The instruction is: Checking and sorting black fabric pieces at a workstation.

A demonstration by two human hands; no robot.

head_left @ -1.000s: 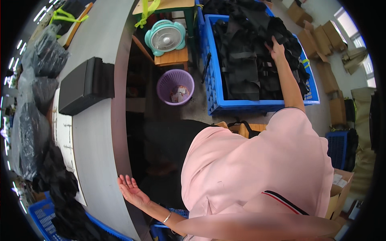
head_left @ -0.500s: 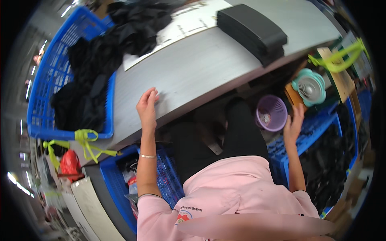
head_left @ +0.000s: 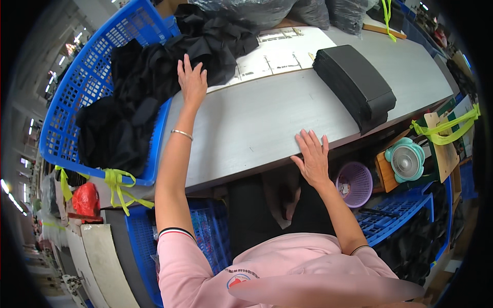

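My left hand [head_left: 193, 86] reaches to the near edge of a heap of black fabric [head_left: 149, 66], its fingers spread. The fabric spills out of a blue plastic basket [head_left: 67, 138] onto the grey table [head_left: 267, 113]. Whether the fingertips touch the cloth I cannot tell. My right hand [head_left: 313, 160] is at the front edge of the table with its fingers apart and nothing in it. Beyond it, to the right, sits a neat stack of black pieces [head_left: 354, 84]. A white sheet with dark markings [head_left: 282, 54] lies partly under the fabric heap.
Grey plastic bags [head_left: 257, 13] line the far side. Below the table on the right are a purple bin [head_left: 354, 185], a turquoise fan [head_left: 405, 159] and a blue crate [head_left: 395, 220] beside black material. Another blue basket [head_left: 208, 231] stands by my legs. A red bag [head_left: 86, 199] is at left.
My left hand has moved forward to the black fabric. My right hand has come from beside the purple bin leftward to the table's edge. The view has shifted too.
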